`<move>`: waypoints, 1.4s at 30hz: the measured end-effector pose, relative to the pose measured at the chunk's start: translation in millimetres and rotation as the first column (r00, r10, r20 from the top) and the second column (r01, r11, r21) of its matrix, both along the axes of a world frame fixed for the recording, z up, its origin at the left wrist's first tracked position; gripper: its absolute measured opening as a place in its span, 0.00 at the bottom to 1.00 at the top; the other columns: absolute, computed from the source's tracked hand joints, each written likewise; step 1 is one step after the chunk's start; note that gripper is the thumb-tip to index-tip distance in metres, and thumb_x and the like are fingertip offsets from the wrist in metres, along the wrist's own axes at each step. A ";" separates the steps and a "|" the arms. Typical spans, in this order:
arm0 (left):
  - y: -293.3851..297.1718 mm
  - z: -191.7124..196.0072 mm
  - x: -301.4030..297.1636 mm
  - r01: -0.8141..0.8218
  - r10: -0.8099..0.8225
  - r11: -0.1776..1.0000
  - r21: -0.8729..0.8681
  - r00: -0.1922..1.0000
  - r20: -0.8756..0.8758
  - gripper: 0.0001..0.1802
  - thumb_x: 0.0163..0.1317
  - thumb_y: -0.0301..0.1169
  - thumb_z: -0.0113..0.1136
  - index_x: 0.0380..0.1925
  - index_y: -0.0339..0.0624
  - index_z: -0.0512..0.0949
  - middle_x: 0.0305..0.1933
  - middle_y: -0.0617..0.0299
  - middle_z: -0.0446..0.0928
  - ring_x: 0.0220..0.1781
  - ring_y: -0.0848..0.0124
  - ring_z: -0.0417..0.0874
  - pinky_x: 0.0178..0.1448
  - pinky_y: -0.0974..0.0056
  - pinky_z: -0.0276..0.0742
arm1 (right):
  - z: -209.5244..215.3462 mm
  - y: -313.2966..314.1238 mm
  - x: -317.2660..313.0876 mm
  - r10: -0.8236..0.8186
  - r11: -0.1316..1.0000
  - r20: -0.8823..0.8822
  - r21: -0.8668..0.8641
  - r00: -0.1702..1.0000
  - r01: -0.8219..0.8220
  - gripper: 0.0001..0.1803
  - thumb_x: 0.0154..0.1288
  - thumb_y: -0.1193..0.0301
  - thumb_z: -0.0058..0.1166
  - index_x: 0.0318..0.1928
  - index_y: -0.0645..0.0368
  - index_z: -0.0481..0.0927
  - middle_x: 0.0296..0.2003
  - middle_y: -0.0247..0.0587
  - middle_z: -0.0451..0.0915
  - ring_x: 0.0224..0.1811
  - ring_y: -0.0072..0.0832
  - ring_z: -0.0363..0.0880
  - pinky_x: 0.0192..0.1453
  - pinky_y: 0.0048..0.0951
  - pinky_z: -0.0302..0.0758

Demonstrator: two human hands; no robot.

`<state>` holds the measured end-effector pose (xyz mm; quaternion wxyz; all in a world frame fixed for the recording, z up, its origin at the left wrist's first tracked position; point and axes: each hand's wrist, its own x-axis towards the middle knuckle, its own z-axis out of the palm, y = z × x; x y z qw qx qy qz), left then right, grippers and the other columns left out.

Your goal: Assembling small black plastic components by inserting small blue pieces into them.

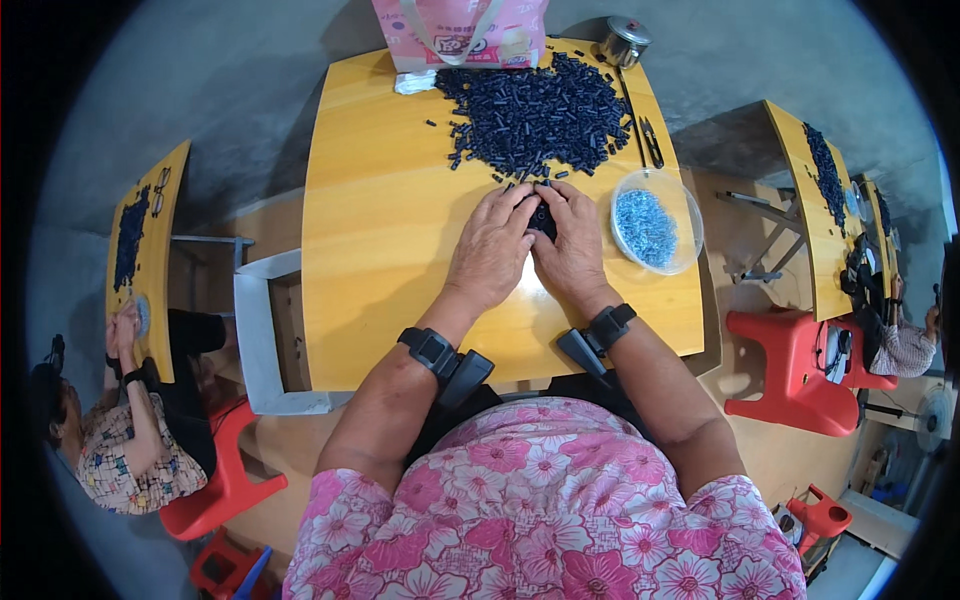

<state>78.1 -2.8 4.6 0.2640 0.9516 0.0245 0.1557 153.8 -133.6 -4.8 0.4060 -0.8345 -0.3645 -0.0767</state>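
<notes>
A large heap of small dark blue plastic pieces (535,115) covers the far part of a yellow wooden table (385,220). My left hand (492,245) and my right hand (572,240) lie side by side at the near edge of that heap. Between their fingertips they pinch a few of the dark pieces (543,215). Both wrists wear black bands with black devices clipped to them. To the right of my right hand stands a clear plastic bowl (657,222) holding small light blue parts.
A pink bag (460,35) and a small metal pot (623,40) stand at the table's far edge; small black snips (651,142) lie near the bowl. Other people sit at similar yellow tables left (145,245) and right (815,200). Red stools (795,370) stand to the right.
</notes>
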 end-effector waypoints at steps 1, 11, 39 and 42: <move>-1.1 0.1 -0.9 -0.004 0.004 1.000 0.003 1.000 -0.003 0.29 0.61 0.27 0.61 0.64 0.41 0.70 0.70 0.58 0.66 0.72 0.53 0.64 0.76 0.53 0.63 | -0.1 -1.3 -0.6 -0.004 1.000 0.009 -0.006 1.000 0.004 0.33 0.51 0.77 0.64 0.62 0.61 0.73 0.60 0.55 0.71 0.61 0.54 0.69 0.67 0.47 0.66; -15.5 0.9 -20.8 0.021 -0.021 0.999 -0.035 1.000 0.003 0.30 0.60 0.26 0.61 0.65 0.40 0.69 0.71 0.58 0.66 0.72 0.52 0.64 0.76 0.53 0.63 | -0.5 -17.5 -17.2 0.024 1.000 -0.004 -0.009 1.000 -0.024 0.31 0.54 0.76 0.64 0.60 0.62 0.74 0.59 0.55 0.72 0.60 0.54 0.69 0.65 0.47 0.66; -6.4 1.5 -36.7 -0.026 0.074 0.955 -0.297 0.986 0.152 0.27 0.63 0.21 0.49 0.64 0.44 0.71 0.67 0.46 0.69 0.69 0.48 0.70 0.73 0.53 0.65 | 15.5 -58.5 -36.8 0.084 0.988 -0.276 0.150 0.958 -0.044 0.40 0.46 0.85 0.65 0.64 0.58 0.72 0.61 0.48 0.71 0.67 0.42 0.69 0.73 0.35 0.66; -7.7 1.3 -40.5 -0.059 0.102 0.950 -0.307 0.987 0.124 0.28 0.63 0.21 0.48 0.65 0.44 0.72 0.68 0.48 0.69 0.70 0.50 0.70 0.74 0.53 0.64 | 17.5 -71.1 -40.7 0.058 0.996 -0.260 0.087 0.964 -0.036 0.39 0.47 0.86 0.64 0.64 0.57 0.73 0.63 0.45 0.71 0.69 0.39 0.69 0.74 0.34 0.65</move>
